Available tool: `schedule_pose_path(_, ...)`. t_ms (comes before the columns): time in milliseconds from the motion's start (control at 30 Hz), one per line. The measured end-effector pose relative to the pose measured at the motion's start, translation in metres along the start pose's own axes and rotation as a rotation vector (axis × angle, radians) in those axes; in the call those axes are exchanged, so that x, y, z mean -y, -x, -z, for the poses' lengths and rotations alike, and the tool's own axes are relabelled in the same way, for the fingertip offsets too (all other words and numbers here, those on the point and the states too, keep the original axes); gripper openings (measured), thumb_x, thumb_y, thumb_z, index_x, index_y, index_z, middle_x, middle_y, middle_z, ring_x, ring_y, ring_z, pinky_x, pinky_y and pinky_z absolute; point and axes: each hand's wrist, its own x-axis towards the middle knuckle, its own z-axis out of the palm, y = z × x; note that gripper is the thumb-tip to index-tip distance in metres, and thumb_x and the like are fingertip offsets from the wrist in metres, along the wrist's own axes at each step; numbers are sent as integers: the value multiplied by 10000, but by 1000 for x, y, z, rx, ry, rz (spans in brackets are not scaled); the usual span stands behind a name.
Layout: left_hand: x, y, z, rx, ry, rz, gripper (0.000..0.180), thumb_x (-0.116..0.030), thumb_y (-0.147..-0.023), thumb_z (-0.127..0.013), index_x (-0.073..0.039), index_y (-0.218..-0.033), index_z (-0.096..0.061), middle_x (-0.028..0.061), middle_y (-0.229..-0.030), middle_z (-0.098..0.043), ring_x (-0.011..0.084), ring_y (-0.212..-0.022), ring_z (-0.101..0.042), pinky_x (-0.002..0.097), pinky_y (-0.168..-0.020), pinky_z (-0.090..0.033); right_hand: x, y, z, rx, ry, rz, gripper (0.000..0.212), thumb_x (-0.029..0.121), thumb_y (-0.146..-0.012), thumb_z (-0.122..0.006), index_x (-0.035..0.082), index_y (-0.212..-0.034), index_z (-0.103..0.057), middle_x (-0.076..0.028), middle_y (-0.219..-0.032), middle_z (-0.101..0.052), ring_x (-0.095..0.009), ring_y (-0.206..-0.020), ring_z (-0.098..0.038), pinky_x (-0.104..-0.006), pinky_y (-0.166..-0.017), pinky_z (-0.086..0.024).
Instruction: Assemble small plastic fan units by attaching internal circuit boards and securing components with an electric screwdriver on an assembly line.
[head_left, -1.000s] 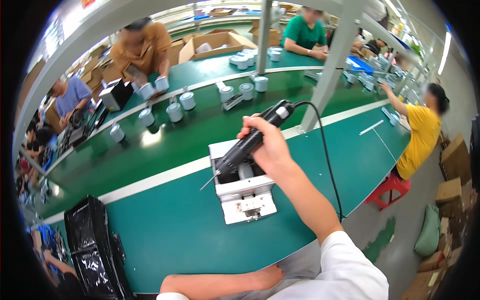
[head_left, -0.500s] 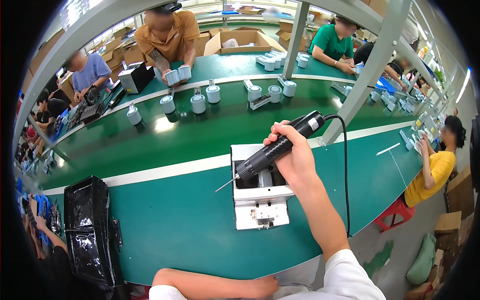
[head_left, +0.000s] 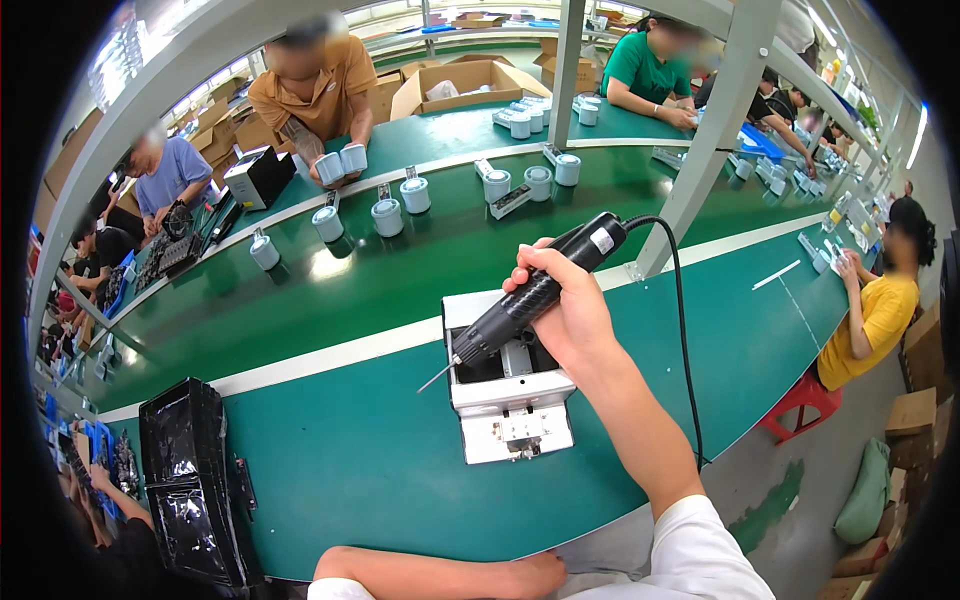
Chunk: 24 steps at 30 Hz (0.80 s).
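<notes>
My right hand (head_left: 570,315) is closed round a black electric screwdriver (head_left: 525,300), held slantwise over a white metal fixture (head_left: 510,390). The screwdriver's thin bit (head_left: 437,377) points down and to the left, past the fixture's left edge, in the air. A black cable (head_left: 680,320) runs from its top end and down past my forearm. The fixture has a dark recess, partly hidden by my hand, and a small metal block (head_left: 520,430) on its front. My left hand (head_left: 540,573) rests low by the table's near edge; its fingers are hidden.
Black partitioned trays (head_left: 190,470) stand on the green table (head_left: 350,470) at left. Beyond, a green conveyor (head_left: 420,255) carries several pale-blue round-headed parts (head_left: 387,217). A grey post (head_left: 700,160) rises right of centre. People work across and to both sides.
The whole view has shifted a little, so most things sit slightly further left. My right hand still grips the screwdriver over the fixture, and my left hand stays low.
</notes>
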Motion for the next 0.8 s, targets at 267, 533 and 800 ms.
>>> schedule_pose_path(267, -10, 22, 38, -14, -158, -119, 193, -154, -780, -595, -25, -892, -685, 169, -870, -682, 327, -869, -659, 445, -748, -533, 0, -1, 1, 0, 17, 4, 163, 102, -849, -685, 83, -902, -532, -47, -757, -574, -169, -737, -595, -328, -718, -495)
schedule_pose_path(533, 2, 12, 6, -149, -291, -108, 211, -140, -801, -578, -25, -964, -646, 135, -924, -682, 297, -927, -642, 416, -801, -522, -4, -4, -2, 22, -6, 24, 151, 48, -857, -638, 55, -918, -501, -54, -822, -534, -136, -727, -553, -321, -769, -498)
schedule_pose_path(800, 16, -28, -50, -74, -58, 128, 240, -227, -713, -664, -7, -776, -734, 227, -802, -690, 372, -763, -685, 489, -666, -537, -5, -2, -1, 20, 0, 11, 166, 44, -853, -643, 65, -925, -495, -53, -824, -538, -139, -721, -554, -325, -763, -495)
